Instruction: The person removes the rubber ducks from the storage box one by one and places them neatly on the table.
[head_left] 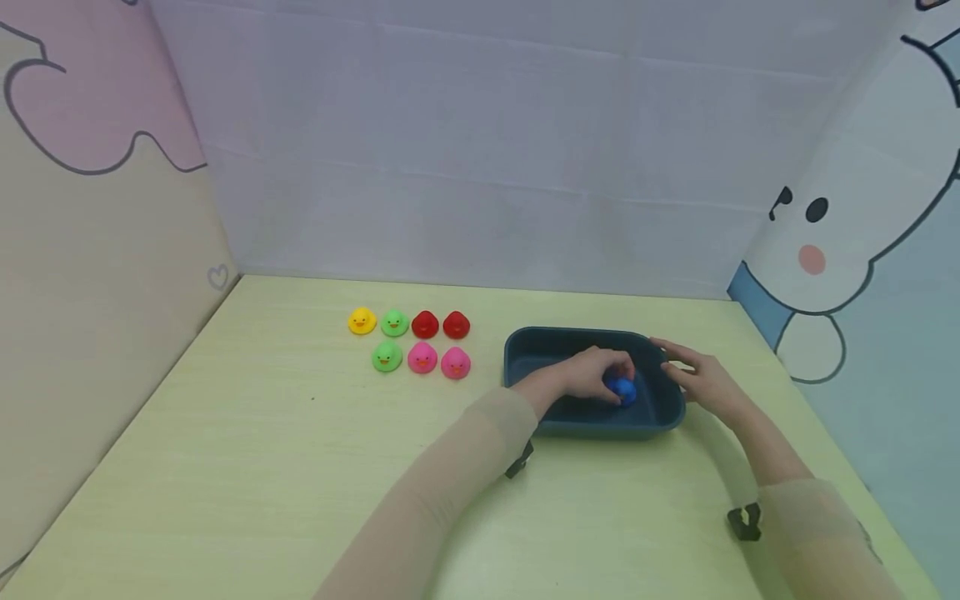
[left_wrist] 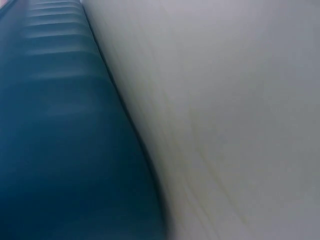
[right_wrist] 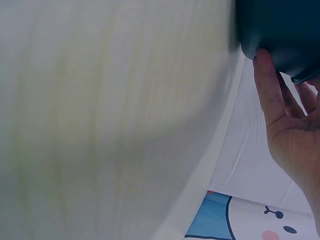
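Note:
A dark blue rectangular bin [head_left: 592,432] stands on the table, right of centre. Reaching over its left side, my left hand [head_left: 592,372] is inside it and pinches a small blue rubber duck [head_left: 624,390] between thumb and fingers. The fingers partly hide the duck. At the bin's right end, my right hand [head_left: 705,383] touches the rim and outer wall with extended fingers. The right wrist view shows those fingers [right_wrist: 270,85] against the bin's outer wall [right_wrist: 285,35]. In the left wrist view only the bin's side [left_wrist: 75,150] and the tabletop appear.
Left of the bin are two rows of rubber ducks: a yellow duck [head_left: 362,321], a green duck [head_left: 394,322] and two red ducks [head_left: 425,325] behind, a green duck [head_left: 387,357] and two pink ducks [head_left: 422,358] in front. A pale back wall [head_left: 480,167] and printed side panels enclose the table.

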